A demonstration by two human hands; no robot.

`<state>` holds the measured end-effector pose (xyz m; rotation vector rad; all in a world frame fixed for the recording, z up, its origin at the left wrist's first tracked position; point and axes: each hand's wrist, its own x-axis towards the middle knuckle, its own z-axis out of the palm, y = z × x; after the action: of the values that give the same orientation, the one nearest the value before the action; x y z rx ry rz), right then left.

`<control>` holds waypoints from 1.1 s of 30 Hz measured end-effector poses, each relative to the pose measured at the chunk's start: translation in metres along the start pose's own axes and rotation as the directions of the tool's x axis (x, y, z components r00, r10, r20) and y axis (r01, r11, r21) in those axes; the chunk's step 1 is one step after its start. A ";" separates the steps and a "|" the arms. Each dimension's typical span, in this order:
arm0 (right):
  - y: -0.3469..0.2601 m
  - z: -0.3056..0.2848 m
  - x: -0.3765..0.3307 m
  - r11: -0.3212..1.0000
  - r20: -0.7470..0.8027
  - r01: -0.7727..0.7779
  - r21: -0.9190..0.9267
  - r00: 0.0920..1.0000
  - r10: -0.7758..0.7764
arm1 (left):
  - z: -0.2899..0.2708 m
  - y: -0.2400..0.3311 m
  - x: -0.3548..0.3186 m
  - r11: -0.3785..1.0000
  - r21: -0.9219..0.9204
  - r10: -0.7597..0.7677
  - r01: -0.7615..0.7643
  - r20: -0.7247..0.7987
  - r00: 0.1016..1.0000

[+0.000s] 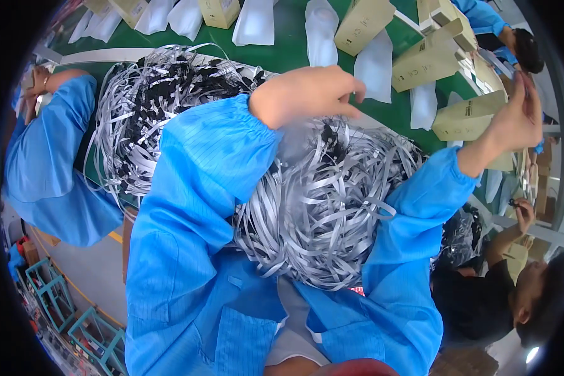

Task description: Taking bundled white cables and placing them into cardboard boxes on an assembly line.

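My left hand (307, 94) is above a heap of grey-white flat straps (313, 219) with black parts among them. Its fingers and thumb are a little apart, and I see nothing between them. Farther right, my right hand (514, 122) is raised beside a cream cardboard box (470, 117). Its fingers point up and stretch out, and nothing shows in them. White pouches (374, 66) lie on the green work surface (288, 53) beyond the heap, among upright cream boxes (365, 26).
A second heap of straps with black pieces (160, 106) lies to the left. Beside it a co-worker's blue sleeve (50, 163) shows. Another person in a dark shirt (476, 301) is at the lower right, and a third person in blue (482, 15) at the upper right. Teal metal frames (97, 338) stand at lower left.
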<state>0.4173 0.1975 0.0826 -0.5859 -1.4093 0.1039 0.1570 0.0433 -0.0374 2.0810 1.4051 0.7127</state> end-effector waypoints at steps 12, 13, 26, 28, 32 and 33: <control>0.095 0.001 -0.028 0.899 0.492 -0.301 -0.316 0.758 0.427 | 0.008 -0.015 0.001 0.999 0.029 -0.035 0.031 0.131 0.991; 0.095 0.002 -0.025 0.899 0.479 -0.356 -0.255 0.761 0.437 | 0.007 -0.015 0.002 0.999 0.033 -0.023 0.019 0.108 0.994; 0.013 0.000 -0.003 0.953 0.376 -0.303 0.022 0.885 0.273 | -0.015 -0.001 0.003 0.997 0.007 0.078 -0.078 -0.013 0.997; -0.016 0.007 -0.004 0.917 0.531 -0.394 0.056 0.790 0.307 | -0.028 0.013 0.002 0.992 -0.085 0.067 -0.093 -0.268 0.961; -0.062 0.038 -0.036 0.786 0.938 -0.619 -0.016 0.263 0.226 | -0.046 0.033 -0.001 0.902 -0.419 -0.146 -0.104 -0.524 0.839; -0.075 0.054 -0.052 0.775 0.944 -0.632 0.014 0.264 0.198 | -0.052 0.033 -0.008 0.821 -0.557 -0.261 -0.130 -0.567 0.782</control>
<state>0.3367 0.1295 0.0721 -0.5631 -2.1855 1.3683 0.1411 0.0317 0.0211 1.3401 1.3290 1.6790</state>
